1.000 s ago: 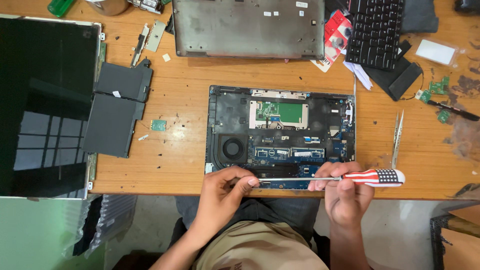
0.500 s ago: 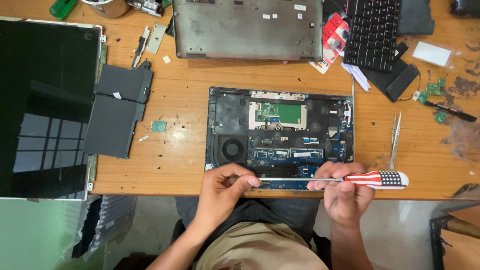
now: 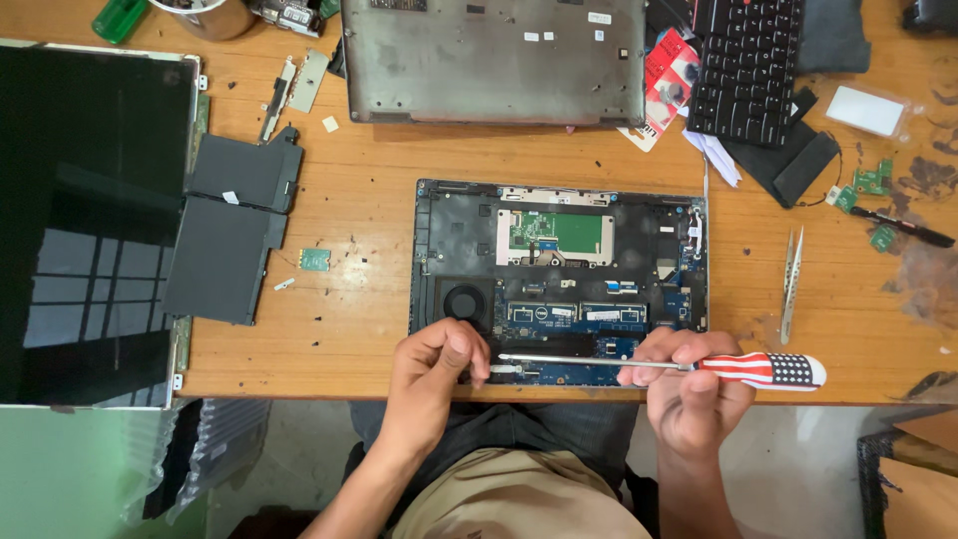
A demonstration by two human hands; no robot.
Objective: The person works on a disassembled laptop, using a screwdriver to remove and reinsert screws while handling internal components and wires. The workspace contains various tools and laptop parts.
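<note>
An opened laptop base (image 3: pixel 559 260) lies on the wooden table (image 3: pixel 369 230), its fan, boards and green card exposed. My right hand (image 3: pixel 694 394) grips a screwdriver (image 3: pixel 763 369) with a red, white and blue handle, held level, its shaft pointing left along the laptop's near edge. My left hand (image 3: pixel 434 374) rests at that near edge under the fan, with its fingers pinched at the screwdriver's tip.
A black screen panel (image 3: pixel 90 220) fills the left side, a flat black battery (image 3: pixel 235 230) beside it. A grey bottom cover (image 3: pixel 494 60) lies at the back, a black keyboard (image 3: pixel 743 65) at back right. Tweezers (image 3: pixel 791 279) sit right of the laptop.
Both hands and the screwdriver stay at the laptop's near edge. My left hand's fingers have closed in a little at the tip.
</note>
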